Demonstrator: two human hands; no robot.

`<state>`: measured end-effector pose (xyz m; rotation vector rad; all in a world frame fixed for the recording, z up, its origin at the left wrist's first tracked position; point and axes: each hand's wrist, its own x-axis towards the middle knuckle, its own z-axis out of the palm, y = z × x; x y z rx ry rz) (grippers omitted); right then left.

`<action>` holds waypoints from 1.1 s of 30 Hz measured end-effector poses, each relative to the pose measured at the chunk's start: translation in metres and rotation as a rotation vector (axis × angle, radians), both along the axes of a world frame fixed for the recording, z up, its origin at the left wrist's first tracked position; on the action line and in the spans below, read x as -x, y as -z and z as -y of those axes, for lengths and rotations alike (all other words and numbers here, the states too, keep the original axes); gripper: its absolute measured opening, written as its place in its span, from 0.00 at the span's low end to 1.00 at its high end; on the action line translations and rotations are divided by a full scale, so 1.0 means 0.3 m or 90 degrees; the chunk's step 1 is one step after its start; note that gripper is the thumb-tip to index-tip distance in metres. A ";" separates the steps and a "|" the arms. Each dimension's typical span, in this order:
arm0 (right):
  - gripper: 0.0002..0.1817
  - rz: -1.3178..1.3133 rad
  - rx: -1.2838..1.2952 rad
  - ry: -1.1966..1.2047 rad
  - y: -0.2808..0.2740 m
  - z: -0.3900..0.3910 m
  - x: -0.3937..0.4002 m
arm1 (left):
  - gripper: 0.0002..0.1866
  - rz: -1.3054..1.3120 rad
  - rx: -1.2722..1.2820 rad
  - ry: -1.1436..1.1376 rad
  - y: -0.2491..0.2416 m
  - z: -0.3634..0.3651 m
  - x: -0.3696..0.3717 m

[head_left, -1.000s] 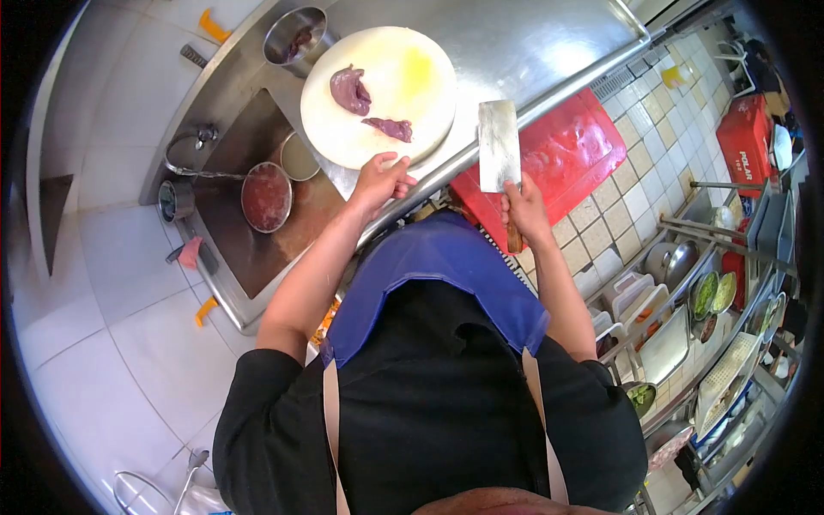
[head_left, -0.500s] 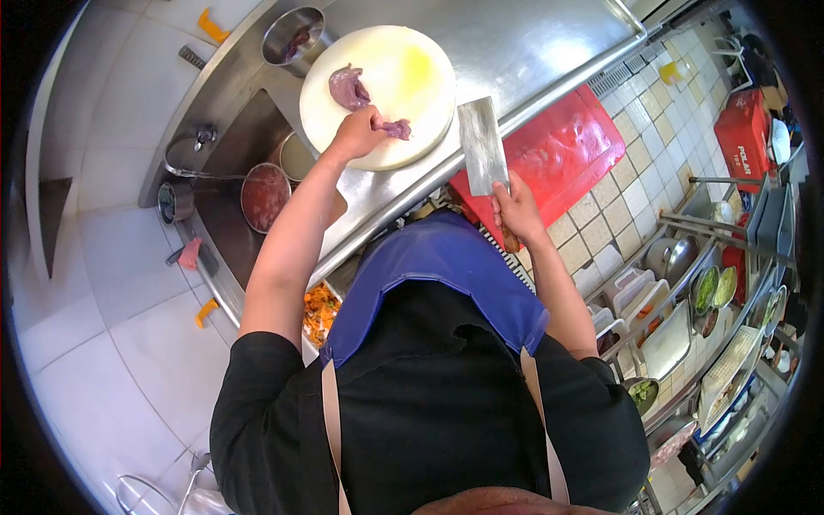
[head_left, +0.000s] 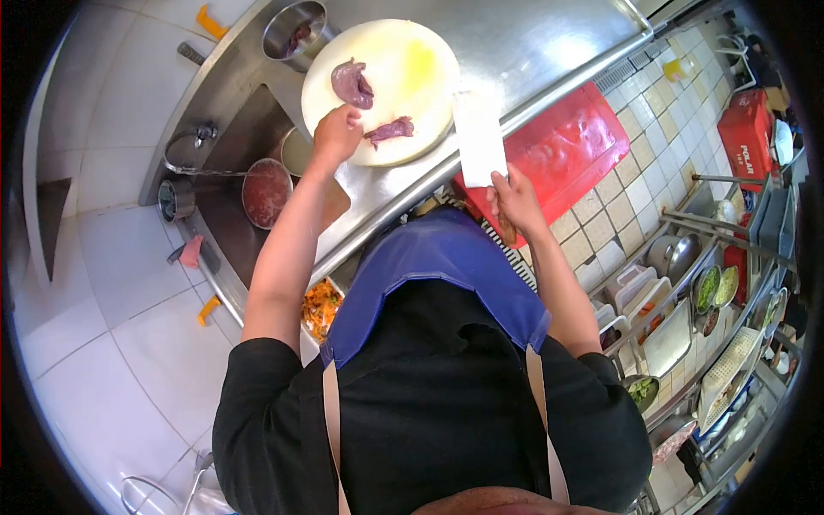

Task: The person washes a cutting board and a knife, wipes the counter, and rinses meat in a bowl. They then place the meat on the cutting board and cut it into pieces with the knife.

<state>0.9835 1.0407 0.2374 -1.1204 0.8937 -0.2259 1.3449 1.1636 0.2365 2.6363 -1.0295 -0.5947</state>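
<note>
My left hand (head_left: 338,136) hovers over the near-left edge of the round white cutting board (head_left: 412,107), its fingers loosely curled and nothing visible in them. Just beyond its fingertips lies a larger dark pinkish piece of raw meat (head_left: 350,84). A smaller piece of meat (head_left: 390,130) rests to its right, apart from the hand. Off the board's right side, my right hand (head_left: 515,199) is closed around the wooden handle of a cleaver (head_left: 481,142). The broad blade points away from me and shines white with glare.
A metal pot (head_left: 294,36) with dark meat stands behind the board. Left is a sink (head_left: 249,129) with a running tap and a pot of reddish liquid (head_left: 267,194). A red lid or bin (head_left: 562,154) sits right of the counter edge. Shelves with food containers (head_left: 669,343) stand further right.
My left hand has let go of the smaller piece of meat and moved left. That piece stays on the board. The cleaver has tilted, so its blade now catches the light.
</note>
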 end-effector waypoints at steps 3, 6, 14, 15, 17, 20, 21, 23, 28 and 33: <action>0.11 0.023 -0.024 -0.006 0.001 0.001 -0.116 | 0.11 -0.017 0.322 0.194 0.006 0.041 0.110; 0.11 0.010 -0.034 -0.011 0.035 -0.008 -0.238 | 0.10 -0.024 0.325 0.194 0.009 0.071 0.200; 0.12 -0.040 0.003 -0.029 0.081 -0.015 -0.368 | 0.10 0.072 0.347 0.177 0.073 0.045 0.238; 0.12 -0.042 0.002 -0.030 0.089 -0.013 -0.375 | 0.09 0.058 0.346 0.173 0.066 0.045 0.242; 0.12 -0.036 0.023 -0.035 0.098 -0.013 -0.384 | 0.09 0.066 0.348 0.184 0.072 0.045 0.237; 0.13 -0.059 0.049 -0.051 0.089 -0.022 -0.373 | 0.09 0.076 0.356 0.191 0.082 0.047 0.227; 0.13 -0.061 0.048 -0.052 0.084 -0.029 -0.362 | 0.08 0.076 0.362 0.187 0.083 0.048 0.226; 0.14 -0.029 0.038 -0.077 0.075 -0.050 -0.325 | 0.08 0.072 0.345 0.188 0.077 0.049 0.222; 0.15 -0.044 0.014 -0.084 0.061 -0.101 -0.228 | 0.08 0.088 0.298 0.184 0.065 0.040 0.219; 0.14 -0.044 0.012 -0.099 0.053 -0.081 -0.242 | 0.08 0.079 0.331 0.199 0.081 0.037 0.216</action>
